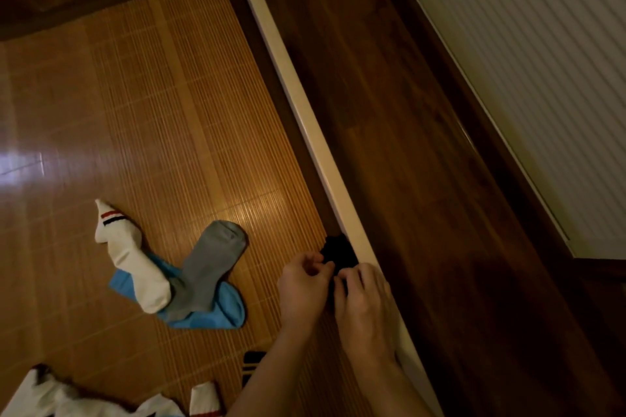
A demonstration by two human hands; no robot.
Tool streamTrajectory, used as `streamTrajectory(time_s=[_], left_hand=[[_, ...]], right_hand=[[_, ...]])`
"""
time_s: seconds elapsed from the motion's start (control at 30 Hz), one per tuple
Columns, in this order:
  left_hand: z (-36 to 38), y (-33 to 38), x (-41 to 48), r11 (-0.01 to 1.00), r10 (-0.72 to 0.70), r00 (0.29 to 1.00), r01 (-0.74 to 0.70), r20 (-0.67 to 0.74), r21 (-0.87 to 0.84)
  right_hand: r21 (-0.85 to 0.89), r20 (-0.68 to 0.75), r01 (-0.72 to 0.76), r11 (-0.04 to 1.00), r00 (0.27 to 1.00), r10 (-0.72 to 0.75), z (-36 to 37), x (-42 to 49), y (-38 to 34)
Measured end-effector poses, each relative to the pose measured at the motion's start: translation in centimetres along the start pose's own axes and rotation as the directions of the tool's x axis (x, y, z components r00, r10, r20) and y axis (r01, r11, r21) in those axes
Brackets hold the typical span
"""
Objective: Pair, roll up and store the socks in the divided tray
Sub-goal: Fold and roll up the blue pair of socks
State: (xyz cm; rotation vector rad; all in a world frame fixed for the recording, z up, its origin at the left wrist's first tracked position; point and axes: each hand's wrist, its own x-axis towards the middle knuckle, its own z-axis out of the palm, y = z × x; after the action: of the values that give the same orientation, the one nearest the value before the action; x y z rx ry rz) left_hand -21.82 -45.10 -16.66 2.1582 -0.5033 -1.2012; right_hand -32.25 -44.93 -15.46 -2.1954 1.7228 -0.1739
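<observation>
Rolling was the step in hand. Both hands worked the small black fabric sock bundle [338,249] at the right edge of the woven bamboo mat [169,112], hard against the cream bed rail [305,105]. The left hand [301,284] pinched its near end, and the right hand [364,308] kept a curled grip on the same end. To go well it wanted level cuffs, a tight roll and a firm tuck. One sock or a pair? Too dark to tell.

Counted:
- One grey cotton sock [211,267], one light-blue sock [223,311] and one white sock with red-and-navy stripes [132,264], heaped together.
- One dark striped cuff [254,360], one red-banded white cuff [203,399] and a white fabric heap [50,396] at the bottom edge.

No divided tray showed.
</observation>
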Motion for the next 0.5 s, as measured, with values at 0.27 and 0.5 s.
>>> streamTrajectory(time_s=[0.27, 0.5], left_hand=[[-0.3, -1.0, -0.1, 1.000, 0.031, 0.996, -0.030, 0.087, -0.007], [-4.7, -1.8, -1.2, 0.982, 0.055, 0.969, -0.008, 0.242, -0.189]], right_hand=[[-0.120, 0.030, 0.032, 0.992, 0.999, -0.029, 0.3, -2.3, 0.5], [0.142, 0.173, -0.163, 0.976, 0.975, 0.138, -2.5, -2.4, -1.6]])
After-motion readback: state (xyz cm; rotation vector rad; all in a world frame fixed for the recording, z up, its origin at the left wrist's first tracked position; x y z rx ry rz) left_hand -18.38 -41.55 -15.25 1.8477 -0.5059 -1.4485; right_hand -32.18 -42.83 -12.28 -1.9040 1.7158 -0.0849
